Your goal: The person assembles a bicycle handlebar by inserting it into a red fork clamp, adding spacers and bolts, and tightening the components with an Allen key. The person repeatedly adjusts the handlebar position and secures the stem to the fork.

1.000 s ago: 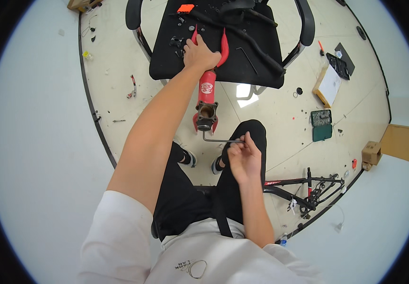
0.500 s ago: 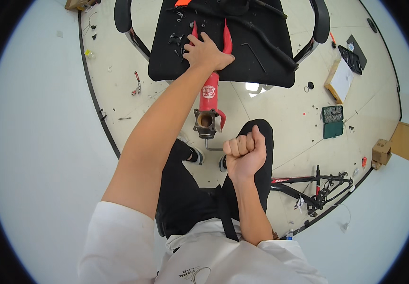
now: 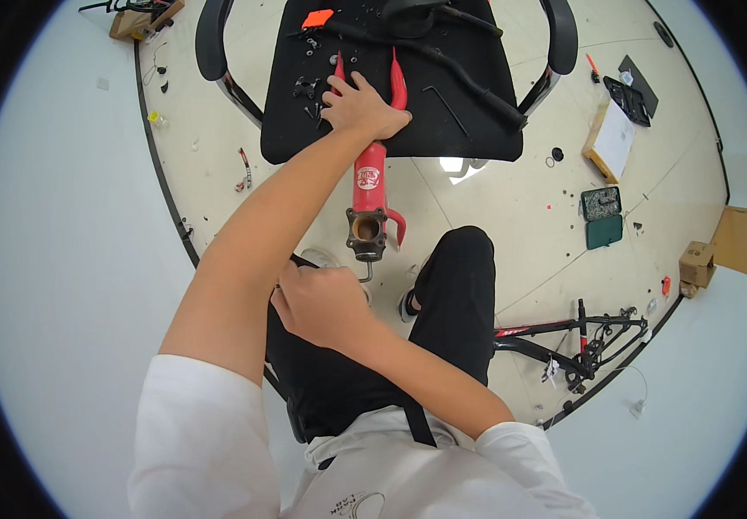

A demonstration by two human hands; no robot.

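A red bicycle frame part (image 3: 368, 177) with a tube and two pointed prongs juts from the chair seat toward me. Spread across its upper end, my left hand (image 3: 361, 108) presses it against the seat with fingers apart. At the near end is a dark metal stem clamp (image 3: 366, 228) with a round opening and bolt holes at its corners. Below the clamp hangs a bent hex key (image 3: 368, 270), its long arm pointing left and passing behind my right hand (image 3: 321, 303). That hand is closed beside my left forearm; its fingertips are mostly hidden.
On the black chair seat (image 3: 494, 143) lie a black handlebar (image 3: 477, 73), another hex key (image 3: 448, 111), small bolts and an orange piece (image 3: 317, 18). A dark bicycle frame (image 3: 538, 337) lies on the floor at right, with a green case (image 3: 602, 229) and cardboard box (image 3: 697, 261) beyond.
My right hand has swung left from above my right knee to beside my left forearm. The hex key under the clamp has turned from pointing right to pointing left. My left hand stays on the red part.
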